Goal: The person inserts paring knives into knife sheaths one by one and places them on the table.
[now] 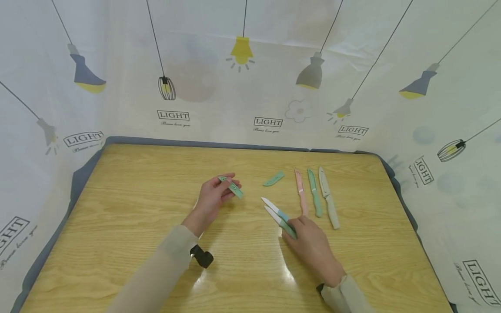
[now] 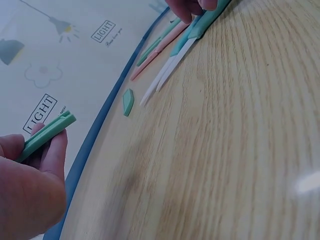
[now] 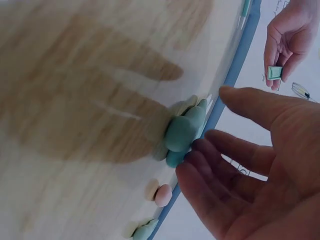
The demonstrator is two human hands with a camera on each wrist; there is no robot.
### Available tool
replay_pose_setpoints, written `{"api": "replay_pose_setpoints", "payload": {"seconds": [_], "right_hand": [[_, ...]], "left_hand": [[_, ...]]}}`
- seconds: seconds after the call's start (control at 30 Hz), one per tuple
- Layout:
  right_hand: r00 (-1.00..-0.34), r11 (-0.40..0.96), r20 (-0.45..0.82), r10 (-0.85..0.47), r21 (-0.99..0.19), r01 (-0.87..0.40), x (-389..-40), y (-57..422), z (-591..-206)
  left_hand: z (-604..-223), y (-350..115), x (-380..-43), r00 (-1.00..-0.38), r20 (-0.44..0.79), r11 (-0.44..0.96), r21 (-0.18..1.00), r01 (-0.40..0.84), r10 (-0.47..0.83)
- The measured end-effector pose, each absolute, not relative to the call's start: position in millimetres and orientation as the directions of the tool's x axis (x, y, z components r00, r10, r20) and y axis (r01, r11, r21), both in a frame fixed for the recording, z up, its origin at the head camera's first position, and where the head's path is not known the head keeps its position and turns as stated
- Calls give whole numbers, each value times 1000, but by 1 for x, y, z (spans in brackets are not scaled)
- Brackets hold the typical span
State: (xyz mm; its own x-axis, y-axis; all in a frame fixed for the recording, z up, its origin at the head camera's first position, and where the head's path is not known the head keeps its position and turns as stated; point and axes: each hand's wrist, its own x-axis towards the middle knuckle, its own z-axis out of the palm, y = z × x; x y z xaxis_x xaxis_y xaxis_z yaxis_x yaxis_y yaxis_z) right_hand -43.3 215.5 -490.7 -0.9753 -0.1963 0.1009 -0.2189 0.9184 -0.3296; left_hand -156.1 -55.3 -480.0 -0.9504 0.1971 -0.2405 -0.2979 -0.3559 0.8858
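Observation:
My left hand (image 1: 210, 201) pinches a green blade cover (image 1: 235, 188) above the table, thumb on one side and fingers on the other; the cover's open end shows in the left wrist view. On the right, my right hand (image 1: 312, 243) is at the handles of two white-bladed knives, a blue-handled knife (image 1: 282, 215) and a green-handled knife (image 1: 288, 229), lying side by side. Its thumb and fingers are spread in the right wrist view, fingertips right at the blue handle (image 3: 175, 158). Another green blade cover (image 1: 273, 178) lies beyond the blade tips.
To the right lie a pink knife (image 1: 300, 191), a green knife (image 1: 314, 193) and a larger pale-handled knife (image 1: 328, 198), roughly in a row. A black wrist device (image 1: 202, 256) hangs at the left sleeve. Behind the wooden table (image 1: 137, 208) stands a lamp-printed cloth (image 1: 211, 95).

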Motion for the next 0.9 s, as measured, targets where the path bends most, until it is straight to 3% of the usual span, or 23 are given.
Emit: {"api": "replay_pose_setpoints", "payload": {"seconds": [0.9], "right_hand": [[-971, 944, 130, -200, -238, -226, -47, 206, -500]], "left_hand": [[-479, -56, -150, -942, -282, -429, 839, -333, 181]]}}
